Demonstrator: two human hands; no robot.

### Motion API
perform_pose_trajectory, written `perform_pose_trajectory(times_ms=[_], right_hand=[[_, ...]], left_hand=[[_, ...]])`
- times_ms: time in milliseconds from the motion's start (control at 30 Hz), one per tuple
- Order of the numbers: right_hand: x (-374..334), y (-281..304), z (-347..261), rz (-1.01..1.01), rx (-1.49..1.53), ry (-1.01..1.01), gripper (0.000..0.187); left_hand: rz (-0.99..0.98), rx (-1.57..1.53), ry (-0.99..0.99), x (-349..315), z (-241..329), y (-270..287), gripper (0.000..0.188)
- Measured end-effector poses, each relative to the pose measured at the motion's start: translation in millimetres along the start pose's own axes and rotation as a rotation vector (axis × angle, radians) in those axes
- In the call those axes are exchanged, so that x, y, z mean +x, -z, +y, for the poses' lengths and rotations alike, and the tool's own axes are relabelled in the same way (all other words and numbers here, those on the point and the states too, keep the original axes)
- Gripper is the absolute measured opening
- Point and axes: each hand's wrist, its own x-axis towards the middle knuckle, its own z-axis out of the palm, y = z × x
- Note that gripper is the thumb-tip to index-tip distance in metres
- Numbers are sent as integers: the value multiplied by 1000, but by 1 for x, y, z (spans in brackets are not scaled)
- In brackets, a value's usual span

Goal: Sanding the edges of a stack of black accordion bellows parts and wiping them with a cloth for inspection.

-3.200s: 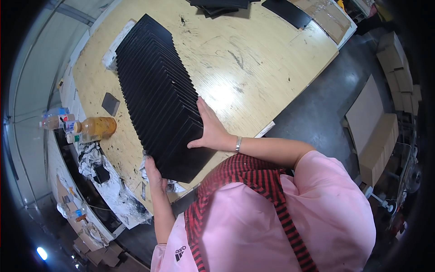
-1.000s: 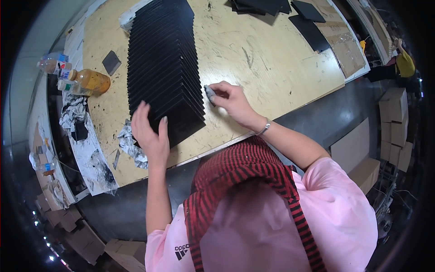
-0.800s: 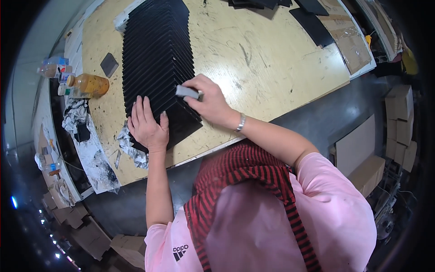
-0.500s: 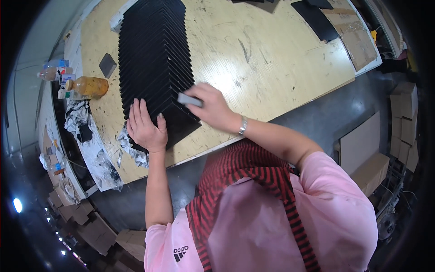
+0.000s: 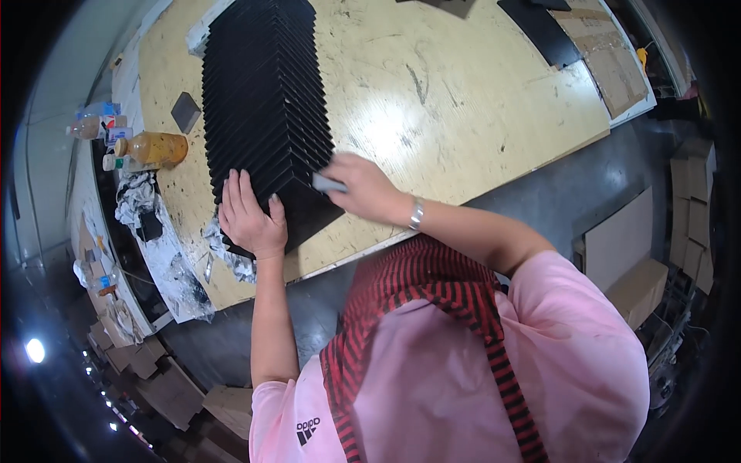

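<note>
A long row of black sheets (image 5: 258, 100), overlapping like shingles, runs across the table from its near edge to the far side. My left hand (image 5: 252, 222) lies on the nearest sheets with its fingers stretched out and the thumb apart. At the right side of the row, my right hand (image 5: 369, 190) grips a small grey block (image 5: 329, 184). The block is at the edge of the near sheets and slightly blurred; whether it touches them I cannot tell for sure. A dark grey square block (image 5: 185, 113) rests left of the row.
The pale wooden table (image 5: 463, 100) bears dark scuffs. On its left stand a bottle of amber liquid (image 5: 158, 148) and other bottles, with crumpled foil (image 5: 137, 197) nearby. Black panels (image 5: 540, 35) and cardboard (image 5: 614, 77) lie at the far right. Cartons (image 5: 691, 216) stand beyond the floor.
My right hand has moved slightly toward me with the grey block, along the right edge of the sheets. My left hand stays in place on them.
</note>
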Motion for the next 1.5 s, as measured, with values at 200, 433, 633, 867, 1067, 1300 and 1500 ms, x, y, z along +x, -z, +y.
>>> perform_pose_trajectory(times_ms=[200,433,633,867,1067,1300,1500], right_hand=[[52,7,-24,168,-43,247,25],[44,13,-10,152,-45,148,23],[43,15,-1,40,-165,189,22],[52,7,-16,169,-26,243,23],[35,8,-7,223,71,14,19],[-3,5,10,-12,28,-170,21],[59,-2,-9,250,71,44,24]], left_hand=[[11,2,-14,0,-1,-2,60],[13,9,-32,3,3,-2,59],[19,25,-35,3,1,4,58],[27,31,-43,2,3,1,58],[28,17,-44,-1,2,2,56],[-2,5,-25,-1,2,3,56],[8,-2,-12,-1,2,-3,60]])
